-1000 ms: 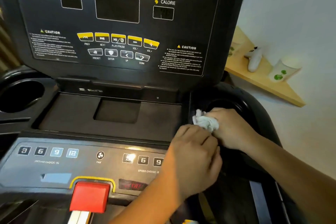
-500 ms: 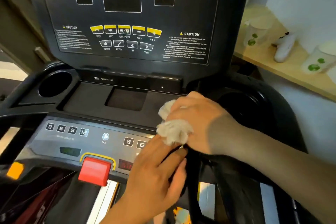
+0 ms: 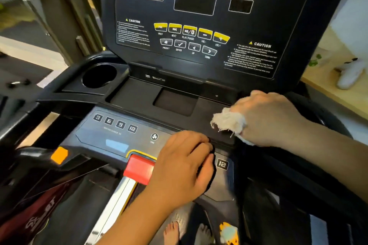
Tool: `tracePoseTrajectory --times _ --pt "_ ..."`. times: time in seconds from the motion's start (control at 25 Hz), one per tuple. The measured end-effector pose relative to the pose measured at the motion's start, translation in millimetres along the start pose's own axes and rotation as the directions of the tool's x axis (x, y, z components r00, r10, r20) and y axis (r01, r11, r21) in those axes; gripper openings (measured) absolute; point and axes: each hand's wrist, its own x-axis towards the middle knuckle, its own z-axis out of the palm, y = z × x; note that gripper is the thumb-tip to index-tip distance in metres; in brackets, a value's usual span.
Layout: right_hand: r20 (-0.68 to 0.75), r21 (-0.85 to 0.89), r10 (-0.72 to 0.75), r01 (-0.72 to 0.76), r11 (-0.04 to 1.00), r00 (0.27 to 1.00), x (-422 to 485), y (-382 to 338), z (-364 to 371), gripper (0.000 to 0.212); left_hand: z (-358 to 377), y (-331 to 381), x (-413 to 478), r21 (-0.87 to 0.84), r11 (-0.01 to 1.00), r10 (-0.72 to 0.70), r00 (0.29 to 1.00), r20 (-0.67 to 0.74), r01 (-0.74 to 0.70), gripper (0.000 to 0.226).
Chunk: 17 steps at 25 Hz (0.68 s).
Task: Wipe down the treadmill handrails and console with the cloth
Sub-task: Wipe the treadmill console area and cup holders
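The round cup holder (image 3: 99,75) on the left looks dark inside. The white cloth (image 3: 229,121) sits at the right end of the flat tray (image 3: 135,93), bunched tight in the right hand (image 3: 266,119), its frayed end poking left. The left hand (image 3: 183,167) rests on the button panel (image 3: 95,137), fingers loosely bent, holding nothing.

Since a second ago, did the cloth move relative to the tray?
Yes. The cloth, gripped by the right hand, slid left from the right edge of the tray onto its floor, nearer the recessed square.
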Motion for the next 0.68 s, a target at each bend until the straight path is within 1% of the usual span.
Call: tracePoseTrajectory --times 0.04,0.08,0.12,0.16,0.2,0.24,0.32,0.36,0.44,0.48,0.52,0.56,0.6,0.64,0.68 --pt "-0.002 -0.046 0.01 -0.01 0.999 1.0 3 3 2 0.02 1 -4 -1 0.025 0.999 -0.026 0.999 0.028 0.025 0.02" --pt "0.039 -0.011 -0.026 0.026 1.0 0.999 1 3 2 0.015 1 -7 -2 0.041 0.998 -0.05 0.998 0.047 0.048 0.023" --pt "0.117 0.084 -0.069 0.059 0.995 0.991 -4 1 2 0.014 0 -8 -1 0.043 0.997 -0.068 0.996 0.065 0.065 0.026" --pt "0.21 0.184 -0.101 0.063 0.981 0.972 -7 -1 -2 0.017 -1 -9 0 0.033 0.996 -0.081 0.993 0.082 0.078 0.028" --pt "0.272 0.216 -0.1 0.041 0.975 0.957 -5 -2 -7 0.018 -1 -10 1 0.019 0.996 -0.085 0.992 0.094 0.083 0.03" --pt "0.264 0.169 -0.063 0.018 0.985 0.962 2 2 -10 0.019 -2 -10 1 0.01 0.997 -0.083 0.991 0.102 0.083 0.031" --pt "0.164 -0.002 0.025 -0.025 1.0 0.986 15 6 -9 0.017 -3 -10 -1 0.006 0.996 -0.084 0.989 0.119 0.084 0.032" --pt "0.131 -0.013 0.032 -0.03 0.999 0.991 15 4 -6 0.02 -4 -11 -3 0.007 0.996 -0.091 0.989 0.12 0.091 0.032" --pt "0.189 0.1 -0.051 0.032 0.994 0.981 1 -5 -6 0.024 -6 -12 -4 0.018 0.995 -0.097 0.988 0.118 0.096 0.034" --pt "0.219 0.148 -0.139 0.108 0.983 0.966 -8 -7 -9 0.025 -4 -12 -5 0.016 0.995 -0.101 0.987 0.122 0.099 0.036" --pt "0.265 0.151 -0.166 0.129 0.98 0.95 -10 -8 -13 0.031 -2 -11 -5 0.007 0.996 -0.089 0.988 0.128 0.089 0.037" --pt "0.259 0.101 -0.134 0.111 0.989 0.957 -7 -7 -18 0.036 -1 -11 -5 0.003 0.998 -0.069 0.99 0.121 0.069 0.037" --pt "0.19 0.011 -0.086 0.085 0.996 0.978 3 -4 -20 0.035 -1 -13 -5 0.007 0.999 -0.05 0.993 0.11 0.049 0.036" --pt "0.117 -0.035 -0.059 0.063 0.997 0.991 12 1 -21 0.032 -1 -16 -5 0.017 0.999 -0.034 0.995 0.094 0.033 0.036" --pt "0.102 -0.047 -0.041 0.047 0.998 0.994 17 5 -22 0.027 0 -18 -6 0.034 0.999 -0.029 0.997 0.076 0.026 0.036"
